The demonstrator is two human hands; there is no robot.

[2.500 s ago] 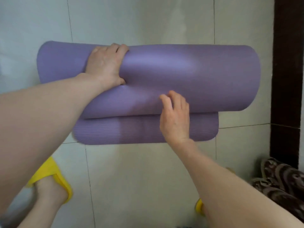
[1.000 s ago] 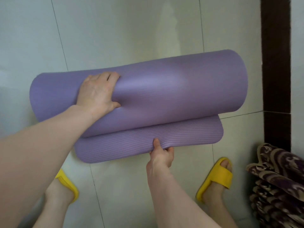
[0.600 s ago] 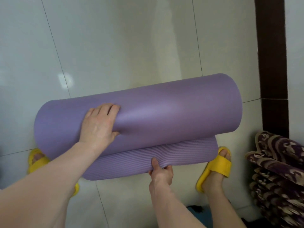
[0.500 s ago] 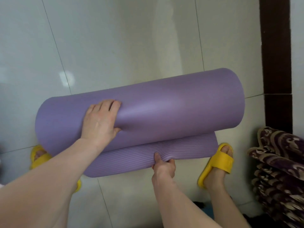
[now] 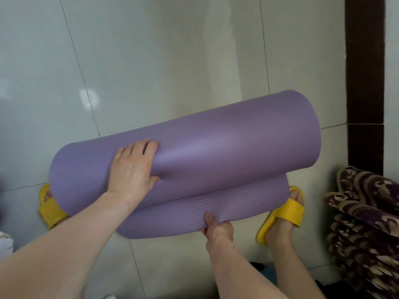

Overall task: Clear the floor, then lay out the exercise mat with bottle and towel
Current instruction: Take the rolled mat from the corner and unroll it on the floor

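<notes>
A purple exercise mat (image 5: 226,143) is still mostly rolled up, held low over the pale tiled floor (image 5: 151,61). My left hand (image 5: 131,167) lies over the left part of the roll, fingers curled on its top. The ribbed loose end (image 5: 194,212) hangs out below the roll, and my right hand (image 5: 218,228) pinches its front edge between thumb and fingers. No bottle or towel shows in this view.
My feet in yellow slippers stand under the mat, the left foot (image 5: 50,209) and the right foot (image 5: 285,214). A folded purple and beige patterned blanket (image 5: 364,223) is piled at the right. A dark brown strip (image 5: 364,83) runs along the floor's right side.
My right hand moved from the roll's face down to the loose end and took hold of its edge. The mat has come nearer to my feet, tilting up at its right end.
</notes>
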